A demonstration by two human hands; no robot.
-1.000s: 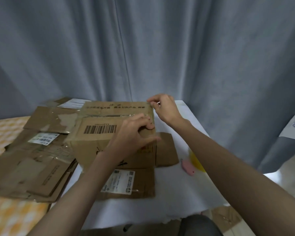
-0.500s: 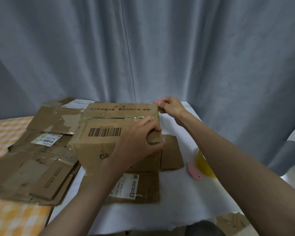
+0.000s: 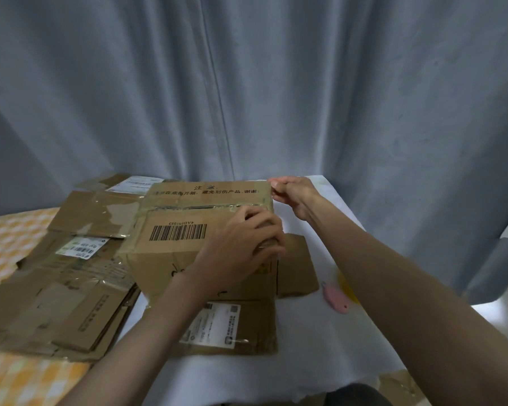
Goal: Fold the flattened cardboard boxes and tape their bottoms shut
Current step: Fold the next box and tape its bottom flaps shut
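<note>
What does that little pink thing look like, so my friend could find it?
Start at the white table and the upright cardboard box. Right of the box, beside the right forearm, lies the pink cutter. It is the only small pink thing, touching something yellow.

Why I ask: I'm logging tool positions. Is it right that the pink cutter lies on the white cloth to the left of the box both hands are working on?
Not quite. The head view shows the pink cutter on the white cloth to the right of the box, not the left. Left hand and right hand are on it.
</note>
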